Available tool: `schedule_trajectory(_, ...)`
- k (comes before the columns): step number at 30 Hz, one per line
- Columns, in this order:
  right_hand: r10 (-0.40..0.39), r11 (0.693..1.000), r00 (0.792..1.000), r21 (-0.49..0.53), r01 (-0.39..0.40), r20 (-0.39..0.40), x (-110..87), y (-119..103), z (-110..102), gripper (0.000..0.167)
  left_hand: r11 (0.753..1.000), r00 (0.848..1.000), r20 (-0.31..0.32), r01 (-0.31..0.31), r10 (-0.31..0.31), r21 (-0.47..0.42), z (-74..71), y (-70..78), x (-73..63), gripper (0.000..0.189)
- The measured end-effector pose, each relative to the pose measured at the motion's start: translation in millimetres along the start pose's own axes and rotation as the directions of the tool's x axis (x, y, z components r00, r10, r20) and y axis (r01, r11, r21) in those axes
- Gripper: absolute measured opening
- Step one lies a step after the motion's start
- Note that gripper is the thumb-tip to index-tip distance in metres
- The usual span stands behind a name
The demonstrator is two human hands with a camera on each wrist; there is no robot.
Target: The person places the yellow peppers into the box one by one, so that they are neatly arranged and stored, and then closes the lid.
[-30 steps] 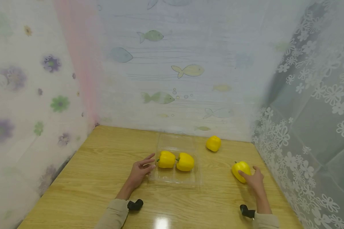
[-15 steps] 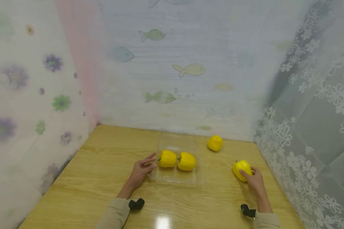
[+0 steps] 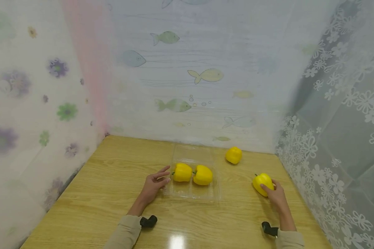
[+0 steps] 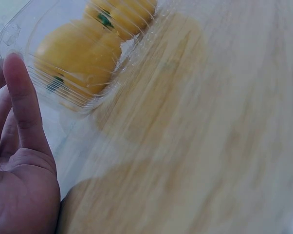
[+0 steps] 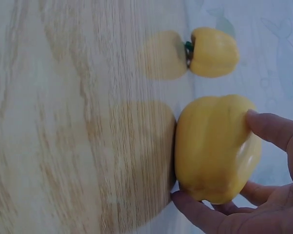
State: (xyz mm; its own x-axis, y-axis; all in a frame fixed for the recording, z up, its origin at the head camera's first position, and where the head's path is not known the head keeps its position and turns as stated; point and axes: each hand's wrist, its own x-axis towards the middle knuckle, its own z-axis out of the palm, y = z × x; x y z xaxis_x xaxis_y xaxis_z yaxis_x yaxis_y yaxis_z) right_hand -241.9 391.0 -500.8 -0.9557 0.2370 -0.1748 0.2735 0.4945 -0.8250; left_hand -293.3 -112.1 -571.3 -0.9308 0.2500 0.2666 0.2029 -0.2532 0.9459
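Left hand (image 3: pixel 151 187) and right hand (image 3: pixel 277 197) make two on my feeds, both bare: the left is relaxed, fingers extended at the left rim of a container (image 3: pixel 190 197), while the right grasps a yellow pepper (image 3: pixel 261 183) between thumb and fingers. Three hangings surround the work: a pale back sheet (image 3: pixel 180 86) printed with fish, a white left sheet (image 3: pixel 18 114) with purple and green flowers, and a grey right sheet (image 3: pixel 339 138) patterned in white blossoms. Below them I have one counter (image 3: pixel 112 166), light wood grain with a smooth, shiny face. Two beige sleeves (image 3: pixel 124 231) enter from the bottom of my head view. The container is thin, clear plastic with finely ridged walls, its lid (image 3: pixel 191 152) laid open toward the back sheet. I count four peppers, all yellow, plump, lobed and glossy: a left pepper (image 3: pixel 183 172) and a middle pepper (image 3: pixel 202 175) lie inside the container, a rear pepper (image 3: pixel 233 155) sits on the counter behind and to the right, and the grasped one is at the counter's right side. Two black pieces (image 3: pixel 148 222), bent like elbows, jut beside the cuffs. Smallest are the stubby green stems (image 4: pixel 55 83).
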Motion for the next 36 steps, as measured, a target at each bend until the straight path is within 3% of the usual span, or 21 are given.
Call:
schedule_trajectory(24, -0.032, 0.999, 0.999, -0.035, 0.030, -0.041, 2.1, -2.7, 7.1, 0.090, 1.000, 1.000, 0.017, -0.008, 0.009, -0.014, -0.1, 0.5, 2.2, 0.041)
schedule_trajectory(36, -0.040, 0.998, 0.999, -0.040, 0.040, -0.010, -0.3, -4.6, 6.8, 0.090, 1.000, 1.000, 0.003, 0.009, -0.009, 0.003, -0.4, 1.3, 0.2, 0.041)
